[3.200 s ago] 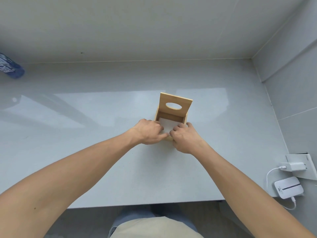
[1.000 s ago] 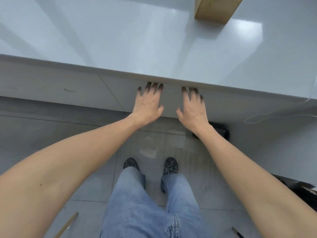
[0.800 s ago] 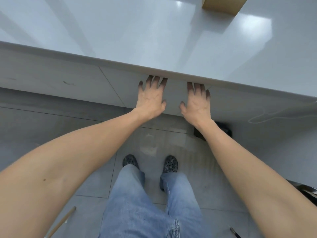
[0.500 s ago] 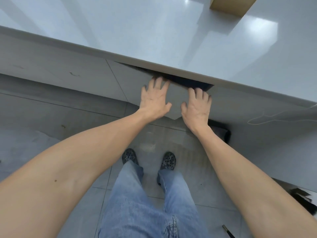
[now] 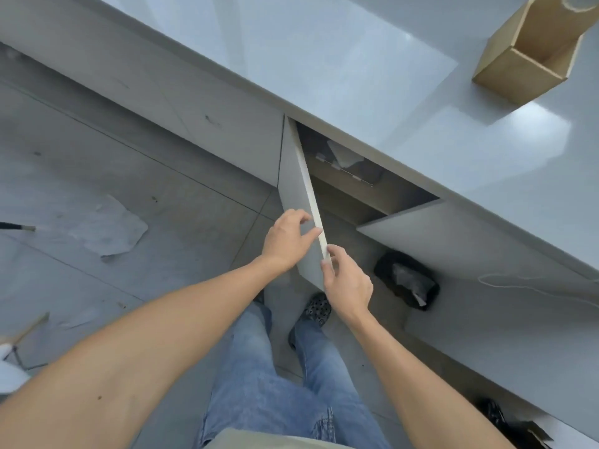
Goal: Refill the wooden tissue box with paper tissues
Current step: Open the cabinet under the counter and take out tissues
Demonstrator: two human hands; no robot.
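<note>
The wooden tissue box (image 5: 518, 74) stands on the grey counter (image 5: 324, 59) at the top right, its lid raised; its inside is not visible from here. Below the counter edge the left cupboard door (image 5: 296, 186) is swung out toward me. My left hand (image 5: 287, 243) grips its free edge from the left. My right hand (image 5: 348, 281) pinches the same edge at its lower corner. In the dark cupboard lies a clear plastic packet (image 5: 345, 162) with something white in it.
The right cupboard door (image 5: 437, 234) also stands open. A black bin (image 5: 405, 280) with crumpled paper sits on the floor under it. A crumpled sheet (image 5: 107, 228) and a broom handle (image 5: 16, 226) lie on the tiled floor to the left. My legs and shoes are below.
Both hands left the box and dropped to the cupboard under the counter. The two doors have swung from shut to wide open, and my view has turned left.
</note>
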